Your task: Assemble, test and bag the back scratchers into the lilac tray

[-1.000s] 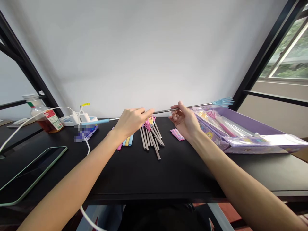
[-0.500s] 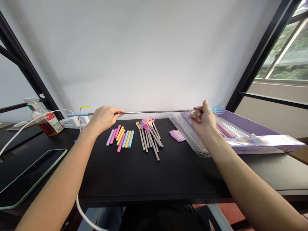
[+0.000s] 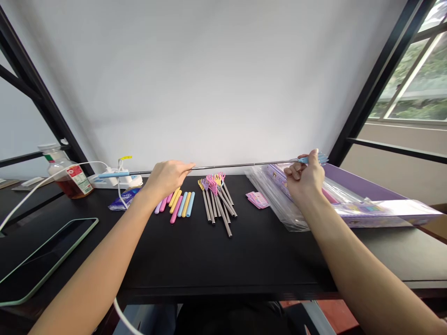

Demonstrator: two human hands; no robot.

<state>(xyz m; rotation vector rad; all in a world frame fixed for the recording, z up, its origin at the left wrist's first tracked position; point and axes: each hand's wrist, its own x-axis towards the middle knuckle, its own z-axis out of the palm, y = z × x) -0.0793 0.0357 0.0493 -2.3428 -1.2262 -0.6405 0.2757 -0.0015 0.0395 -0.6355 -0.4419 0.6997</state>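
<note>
Stretched out level above the desk is a telescopic back scratcher (image 3: 237, 165) with a thin metal rod, a light blue handle at the left and a blue claw head at the right. My left hand (image 3: 171, 176) is closed round the rod, to the right of the handle. At the other end my right hand (image 3: 307, 174) grips the rod just by the claw head, partly covering it. Below lie several coloured handle sleeves (image 3: 181, 204) in pink, yellow, blue and purple, some hidden behind my left forearm. Beside them is a pile of retracted scratchers (image 3: 218, 200) with claw heads.
Pink cards (image 3: 257, 200) lie near clear plastic sleeves (image 3: 279, 204) and an open purple box (image 3: 384, 218) at the right. On the left are a phone (image 3: 49, 258), a bottle of brown liquid (image 3: 68, 177), a power strip (image 3: 138, 180), a blue packet (image 3: 125, 197) and a white cable.
Both hands have slid to the right along the rod. My right hand has reached the blue claw head, and the left is farther from the handle. The blue packet now shows.
</note>
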